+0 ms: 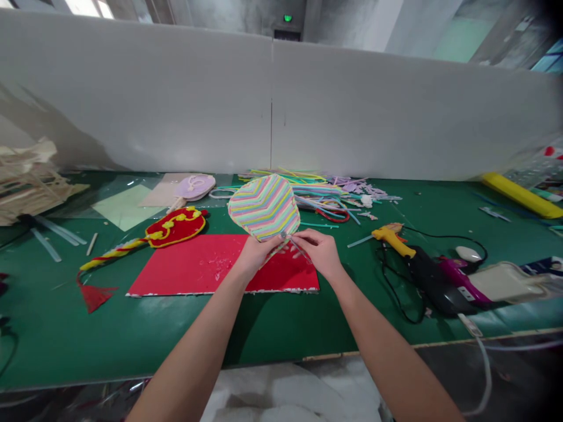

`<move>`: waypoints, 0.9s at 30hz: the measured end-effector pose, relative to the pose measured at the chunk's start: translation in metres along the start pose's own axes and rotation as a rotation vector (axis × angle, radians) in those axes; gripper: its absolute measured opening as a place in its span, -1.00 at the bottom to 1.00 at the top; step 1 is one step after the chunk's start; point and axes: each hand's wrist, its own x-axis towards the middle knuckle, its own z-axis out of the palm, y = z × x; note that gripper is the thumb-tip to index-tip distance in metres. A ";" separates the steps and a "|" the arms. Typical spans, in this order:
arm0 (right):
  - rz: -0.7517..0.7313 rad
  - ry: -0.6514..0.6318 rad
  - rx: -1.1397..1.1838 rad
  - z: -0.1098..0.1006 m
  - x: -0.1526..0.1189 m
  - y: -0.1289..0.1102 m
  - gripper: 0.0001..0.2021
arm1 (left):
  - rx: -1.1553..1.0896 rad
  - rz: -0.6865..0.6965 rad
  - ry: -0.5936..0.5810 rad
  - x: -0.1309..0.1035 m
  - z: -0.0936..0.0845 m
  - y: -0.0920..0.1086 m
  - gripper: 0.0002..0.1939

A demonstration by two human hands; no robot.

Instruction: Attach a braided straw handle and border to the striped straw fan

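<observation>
A round fan-like piece with zigzag stripes in pink, yellow, green and white is held up above a red board. My left hand is closed on its lower edge. My right hand pinches at the bottom of the striped piece, close to my left fingertips, with a thin strand hanging below the fingers; exactly what it grips is too small to tell. To the left lies a red fan with yellow trim, a twisted handle and a red tassel.
Behind lie a purple fan, a pale green sheet and a pile of pipe cleaners. On the right are a yellow-nosed glue gun, its cables and a yellow bar. A grey partition stands behind the green table.
</observation>
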 end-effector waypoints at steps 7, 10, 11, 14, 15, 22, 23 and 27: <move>0.231 -0.108 0.264 -0.002 0.001 -0.001 -0.71 | 0.018 0.018 -0.037 0.002 -0.005 -0.003 -0.64; 0.323 -0.181 0.372 -0.004 0.002 -0.002 -0.67 | 0.034 0.023 -0.076 0.002 -0.006 -0.004 -0.62; 0.319 -0.186 0.366 -0.004 0.002 -0.002 -0.67 | 0.044 0.027 -0.091 0.002 -0.007 -0.004 -0.60; 0.272 -0.197 0.305 -0.004 0.001 -0.004 -0.66 | 0.086 0.019 -0.144 0.002 -0.008 -0.004 -0.57; 0.265 -0.201 0.289 -0.004 0.000 -0.005 -0.66 | 0.096 0.012 -0.161 0.002 -0.008 -0.005 -0.56; 0.317 -0.270 0.291 -0.007 0.001 -0.004 -0.68 | 0.127 0.008 -0.157 0.002 -0.010 -0.004 -0.56; 0.340 -0.285 0.294 -0.008 0.002 -0.004 -0.68 | 0.135 0.009 -0.154 0.002 -0.010 -0.004 -0.55; 0.395 -0.302 0.273 -0.011 0.002 -0.002 -0.66 | 0.141 -0.006 -0.155 0.000 -0.011 -0.002 -0.50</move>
